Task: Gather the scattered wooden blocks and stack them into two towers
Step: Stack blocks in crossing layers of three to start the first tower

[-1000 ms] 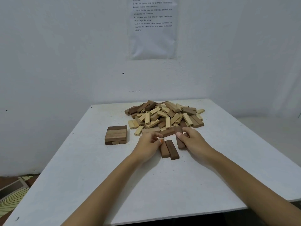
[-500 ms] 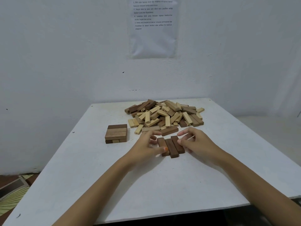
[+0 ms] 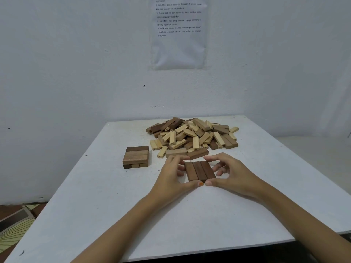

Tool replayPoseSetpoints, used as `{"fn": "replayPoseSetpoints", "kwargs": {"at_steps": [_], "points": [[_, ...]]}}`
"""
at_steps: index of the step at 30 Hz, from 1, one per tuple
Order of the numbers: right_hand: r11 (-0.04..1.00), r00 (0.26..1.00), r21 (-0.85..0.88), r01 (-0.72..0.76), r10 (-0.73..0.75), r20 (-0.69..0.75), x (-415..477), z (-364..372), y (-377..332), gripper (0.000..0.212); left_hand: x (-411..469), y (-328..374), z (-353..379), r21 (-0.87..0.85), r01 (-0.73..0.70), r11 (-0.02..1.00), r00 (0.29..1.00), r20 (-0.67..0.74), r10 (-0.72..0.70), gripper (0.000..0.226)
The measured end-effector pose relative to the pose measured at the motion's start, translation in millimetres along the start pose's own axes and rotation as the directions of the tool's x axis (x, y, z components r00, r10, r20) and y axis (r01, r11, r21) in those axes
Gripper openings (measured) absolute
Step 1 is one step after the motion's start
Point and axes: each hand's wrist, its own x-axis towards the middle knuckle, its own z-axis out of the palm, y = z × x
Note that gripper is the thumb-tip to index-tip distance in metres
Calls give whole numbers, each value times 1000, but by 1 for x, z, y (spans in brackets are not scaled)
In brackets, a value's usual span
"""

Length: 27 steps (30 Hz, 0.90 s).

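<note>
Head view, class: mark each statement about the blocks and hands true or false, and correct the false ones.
1. Three dark blocks lie side by side between the left hand and the right hand. True.
2. The started stack stands right of the loose pile. False: it stands left of it.
3. The loose pile holds only dark blocks. False: light and dark blocks are mixed.
4. Both thumbs are at the row's near end. True.

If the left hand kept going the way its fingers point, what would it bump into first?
The row of three dark blocks. The left hand points rightward, thumb and fingers curled round that row, so it would probably push it straight away. Past the row waits the right hand.
</note>
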Motion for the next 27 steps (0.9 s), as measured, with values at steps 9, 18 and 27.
{"fn": "replayPoseSetpoints", "kwargs": {"at_steps": [9, 18, 27], "points": [[999, 1000, 16, 31, -31, 5, -3, 2, 2, 65, -1, 1, 0, -76, 23, 997, 999, -46, -27, 66], [999, 1000, 30, 27, -26, -16, -1, 2, 5, 67, -1, 2, -3, -103, 63, 993, 998, -13, -65, 61], [998, 998, 16, 57, -57, -37, -2, 3, 3, 64, -3, 5, -5, -139, 88, 986, 996, -17, -91, 56]]}}
